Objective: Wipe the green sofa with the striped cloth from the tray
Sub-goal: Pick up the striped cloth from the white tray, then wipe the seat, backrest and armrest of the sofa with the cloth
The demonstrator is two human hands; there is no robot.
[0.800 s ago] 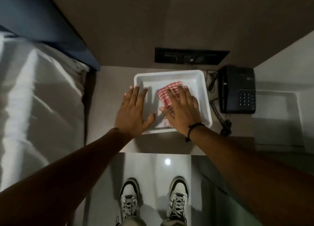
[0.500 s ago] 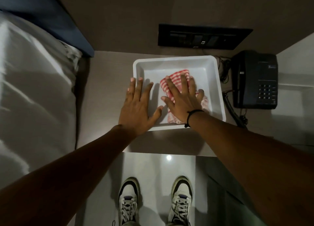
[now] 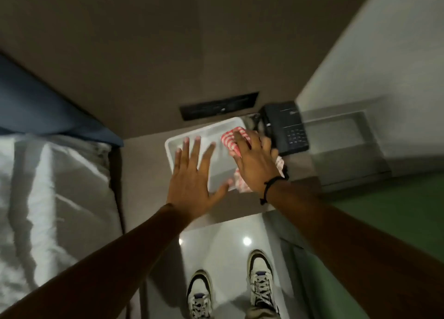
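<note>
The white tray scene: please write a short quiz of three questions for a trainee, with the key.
1. True or false: the right hand lies on the striped cloth.
2. Which object stands just right of the white tray? A) a lamp B) a black telephone C) a kettle
3. Fill in: the left hand is spread with its fingers over the ____.

Key: 1 true; 2 B; 3 tray.
</note>
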